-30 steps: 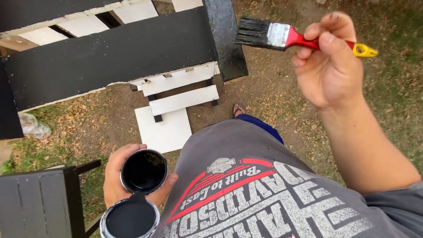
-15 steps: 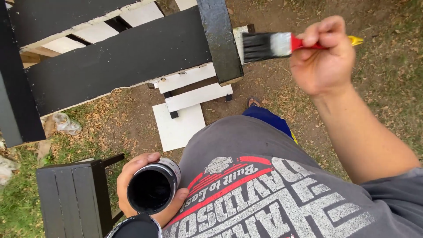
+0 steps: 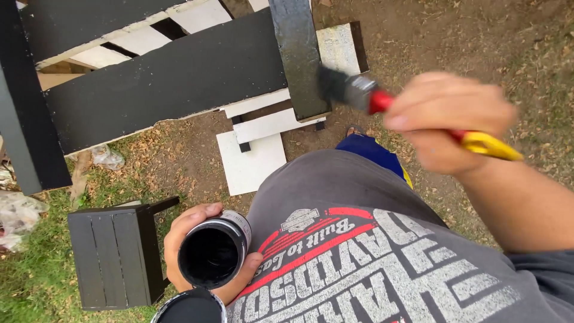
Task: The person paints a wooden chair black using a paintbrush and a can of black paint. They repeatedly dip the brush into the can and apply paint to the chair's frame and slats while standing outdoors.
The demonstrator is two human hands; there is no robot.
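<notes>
The right hand (image 3: pixel 445 119) is clamped around a brush (image 3: pixel 412 110), fingers folded over its red grip, with the yellow end of the handle sticking out to the right past the hand. The hand and brush are blurred. The dark bristles touch the right edge of an upright black board (image 3: pixel 299 57), which is wet and glossy along its length. That board belongs to a wooden chair (image 3: pixel 167 78) at the far left, with wide slats painted black and bare white slats showing between and behind them.

The left hand (image 3: pixel 194 248) is low and near the body, wrapped around an open can (image 3: pixel 212 254) of black paint. The can is tilted so its mouth faces up toward the camera, and its inside looks black. Just below it, at the near edge, sits a round black lid (image 3: pixel 191 308), partly cut off.

To the left of the can stands a small black slatted stool (image 3: pixel 116 254) on grass. A white square panel (image 3: pixel 251 161) lies on bare dirt between the chair and the person's grey shirt (image 3: pixel 371 251). A blue patch of clothing (image 3: pixel 373 152) shows just beyond the shirt. Crumpled plastic (image 3: pixel 18 212) lies at the left edge, near the stool.
</notes>
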